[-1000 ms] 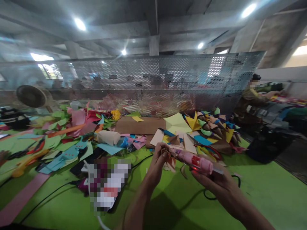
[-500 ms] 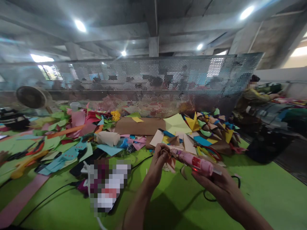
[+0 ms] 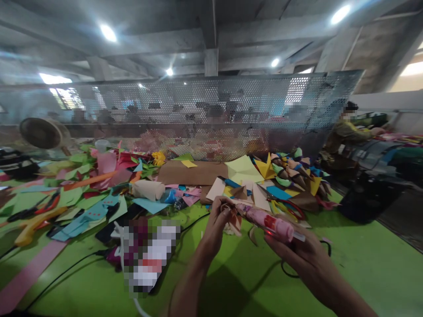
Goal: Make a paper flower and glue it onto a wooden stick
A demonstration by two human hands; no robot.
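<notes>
My right hand [image 3: 306, 251] is wrapped round a pink glue gun [image 3: 266, 221], its nozzle pointing left; a small red light glows on its underside and a clear glue stick pokes out of its back end. The fingers of my left hand [image 3: 220, 220] are closed in a pinch right at the nozzle. A small folded peach-coloured piece [image 3: 235, 220] shows just under these fingertips and appears held by them, though the fingers partly hide it. Below the gun, a small brownish scrap [image 3: 253, 235] lies on the green table [image 3: 363, 264].
Coloured sheets and scraps [image 3: 107, 163] heap up at the left, near a yellow glue gun [image 3: 39, 224]. Small cone-shaped pieces [image 3: 294, 169] pile at the right beside red-handled scissors [image 3: 297, 209]. A power strip [image 3: 155, 259] with cables lies left of my arms. A perforated metal screen [image 3: 185, 114] stands behind.
Both hands and the pink glue gun keep almost the same position, the nozzle still at my left fingertips. The view has shifted very slightly.
</notes>
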